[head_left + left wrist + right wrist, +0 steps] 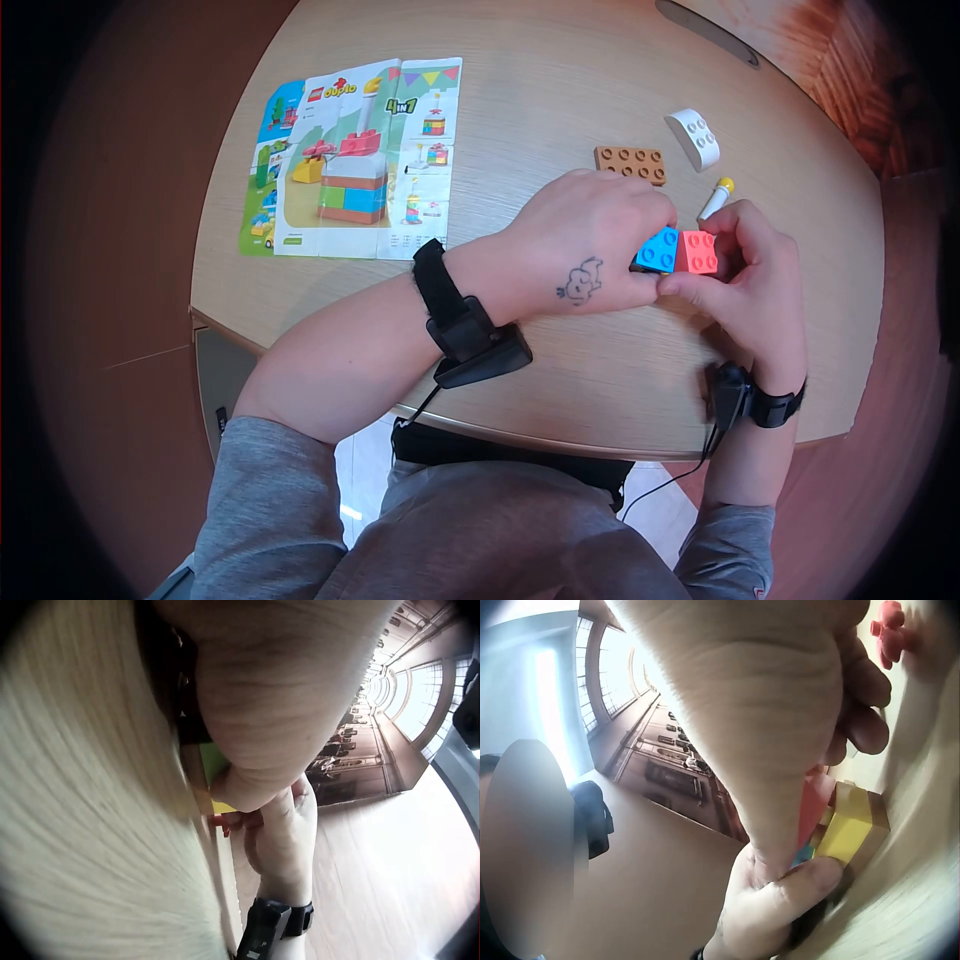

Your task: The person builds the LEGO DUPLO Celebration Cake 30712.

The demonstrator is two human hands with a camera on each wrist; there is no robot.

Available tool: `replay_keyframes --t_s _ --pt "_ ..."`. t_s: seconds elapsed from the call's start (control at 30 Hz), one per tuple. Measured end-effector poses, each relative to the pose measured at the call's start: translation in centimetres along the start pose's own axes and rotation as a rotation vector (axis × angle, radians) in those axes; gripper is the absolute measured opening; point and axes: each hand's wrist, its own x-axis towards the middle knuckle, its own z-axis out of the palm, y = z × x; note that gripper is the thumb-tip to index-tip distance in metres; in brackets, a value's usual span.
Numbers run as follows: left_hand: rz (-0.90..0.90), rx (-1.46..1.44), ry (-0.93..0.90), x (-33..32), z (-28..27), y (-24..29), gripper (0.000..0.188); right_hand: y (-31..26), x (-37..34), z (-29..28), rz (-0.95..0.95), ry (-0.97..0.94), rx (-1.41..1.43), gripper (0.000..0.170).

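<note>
Both hands meet over a small stack of toy building bricks near the table's right side. My left hand (590, 240) curls round the stack from the left, with a blue brick (656, 252) on top. From the right, my right hand (760, 285) pinches a red brick (698, 252) beside the blue one. Lower in the stack, a yellow brick (844, 832) shows in the right wrist view, and a green brick (213, 761) peeks past the left thumb in the left wrist view. The fingers hide much of the stack.
Behind the hands lie a brown brick (630, 163), a curved white brick (695, 140) and a white candle piece (717, 200) with a yellow tip. A red flower-shaped piece (889, 634) is by the right hand. A picture leaflet (350, 165) lies flat at left.
</note>
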Motion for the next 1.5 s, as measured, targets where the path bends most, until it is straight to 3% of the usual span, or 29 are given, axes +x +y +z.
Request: replay_keyframes --t_s 0.1,0.17,0.37,0.57,0.8,0.83,0.9,0.93,1.0,1.03,1.1,1.13,1.2,1.33,1.4,1.5 --pt "0.014 0.003 0.000 0.0 0.0 -0.1 0.042 -0.1 -0.1 -0.1 0.093 -0.067 -0.096 0.051" --pt "0.000 -0.016 0.009 0.0 0.0 -0.1 0.040 0.0 -0.1 0.2 0.017 -0.037 -0.011 0.046" --pt "-0.006 -0.023 0.004 0.0 0.0 -0.1 0.036 0.2 -0.5 -0.5 0.029 -0.134 0.134 0.040" --pt "-0.070 -0.085 -0.068 0.4 -1.1 0.4 0.033 -1.9 -0.2 -1.0 0.040 -0.171 0.002 0.037" --pt "-0.042 -0.048 -0.087 0.4 -1.1 0.6 0.037 -1.0 -0.6 -2.5 -0.028 -0.208 0.047 0.035" --pt "-0.036 -0.027 -0.085 0.4 -1.2 0.8 0.040 -0.6 -0.7 -2.7 -0.006 -0.190 0.055 0.035" --pt "0.008 0.020 -0.075 0.4 -1.5 1.2 0.049 0.2 -0.6 -3.2 -0.019 0.058 0.112 0.031" --pt "0.012 0.014 -0.083 0.3 -1.8 1.6 0.049 0.9 -0.3 -3.3 -0.009 0.063 0.111 0.031" --pt "-0.140 -0.209 0.041 0.2 -2.6 2.3 0.048 2.0 0.3 -3.1 -0.001 0.354 0.249 0.026" --pt "-0.137 -0.208 0.037 0.2 -2.5 2.1 0.048 2.1 0.3 -3.3 0.000 0.359 0.251 0.026" --pt "-0.339 -0.219 0.269 0.4 -2.0 0.8 0.041 2.0 0.3 -3.4 0.015 0.429 -0.012 0.024" --pt "-0.340 -0.214 0.267 0.5 -1.5 -0.2 0.041 2.1 0.3 -3.4 0.014 0.429 -0.007 0.024" --pt "-0.020 0.323 0.375 0.5 -0.9 -2.1 0.033 2.4 0.5 -3.1 -0.056 0.394 -0.129 0.023" --pt "-0.096 0.319 0.218 0.3 -1.2 -1.6 0.028 1.1 0.2 -2.6 0.023 0.301 -0.073 0.022" --pt "-0.075 0.328 0.262 0.5 -1.2 -1.6 0.029 1.2 0.1 -1.9 -0.067 0.275 -0.053 0.023" --pt "-0.111 0.090 0.355 1.0 -1.3 -0.8 0.031 -0.3 -0.1 -2.0 -0.193 0.225 -0.060 0.028"
